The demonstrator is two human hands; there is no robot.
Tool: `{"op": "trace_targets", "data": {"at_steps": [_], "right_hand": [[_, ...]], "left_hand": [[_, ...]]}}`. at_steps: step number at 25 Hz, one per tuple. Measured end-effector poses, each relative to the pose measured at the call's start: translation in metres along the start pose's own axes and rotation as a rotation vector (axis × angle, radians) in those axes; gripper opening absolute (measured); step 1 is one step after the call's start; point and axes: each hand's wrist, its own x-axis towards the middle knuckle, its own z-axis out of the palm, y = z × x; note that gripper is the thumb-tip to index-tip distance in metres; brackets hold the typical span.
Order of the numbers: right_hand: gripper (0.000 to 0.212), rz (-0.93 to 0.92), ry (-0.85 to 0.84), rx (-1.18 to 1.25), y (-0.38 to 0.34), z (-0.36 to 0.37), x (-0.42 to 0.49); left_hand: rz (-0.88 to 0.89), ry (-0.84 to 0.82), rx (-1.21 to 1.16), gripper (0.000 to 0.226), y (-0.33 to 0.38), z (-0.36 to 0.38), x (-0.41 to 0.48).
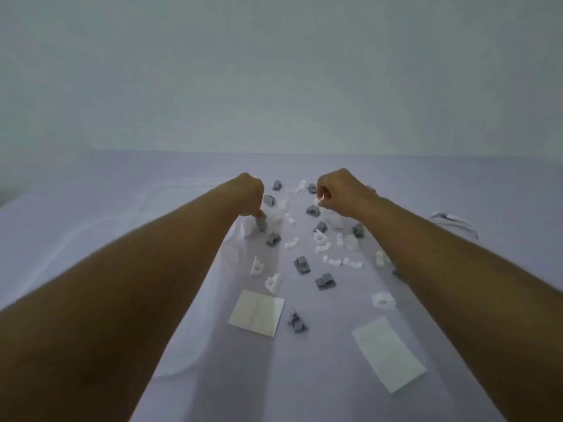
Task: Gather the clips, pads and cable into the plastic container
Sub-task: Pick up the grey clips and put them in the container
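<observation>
Two pads (256, 313) lay nearest us, clips (302, 264) strewn beyond, where our left hand (249, 193) pinched a grey clip (261, 224) and our right hand (341, 193) a white clip (320, 202), cable (454, 223) far right; such tiny pinches could slip short of the clear container (152, 194) at left.

Both bare forearms extend toward 12 o'clock, one entering from 8 o'clock, the other from 4 o'clock. Observed: left hand (250, 193) knuckles up, fingers curled downward, pinching a small grey plastic clip (261, 224); right hand (338, 193) fingers curled, pinching a small white plastic piece (320, 201).
</observation>
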Motion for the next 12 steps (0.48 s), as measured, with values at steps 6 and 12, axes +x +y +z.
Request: {"op": "trace_targets", "data": {"at_steps": [6,12], "right_hand": [[0.022,0.037,-0.026,-0.088,-0.009,0.027,0.01],[0.017,0.044,0.049,0.095,-0.002,0.034,0.008]], "left_hand": [[-0.024,-0.119,-0.013,0.038,-0.001,0.014,0.016],[-0.009,-0.144,-0.08,0.026,-0.011,0.014,0.021]]}}
